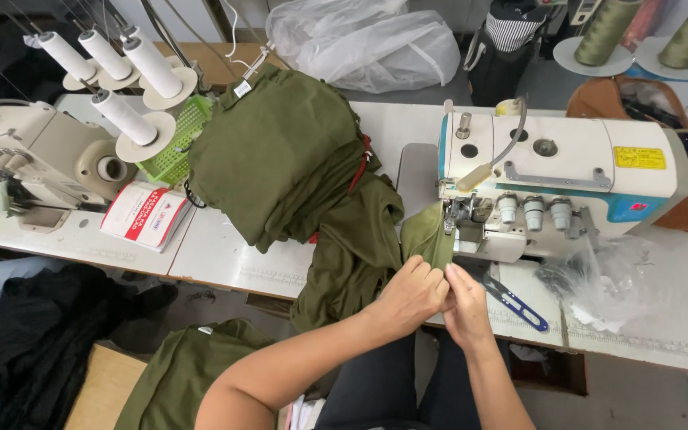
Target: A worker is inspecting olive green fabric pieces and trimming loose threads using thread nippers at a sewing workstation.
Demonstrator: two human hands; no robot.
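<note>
An olive green fabric piece runs up to the needle area of a white overlock sewing machine. My left hand and my right hand pinch its near edge together, fingers closed on the cloth, just in front of the machine's presser foot. The cloth continues left into a hanging garment and a big heap of the same olive fabric on the table. Blue-handled thread snips lie right of my right hand.
A second sewing machine with white thread cones stands at left, beside a green basket and a red-and-white booklet. A clear plastic bag lies at right. More olive cloth sits low left.
</note>
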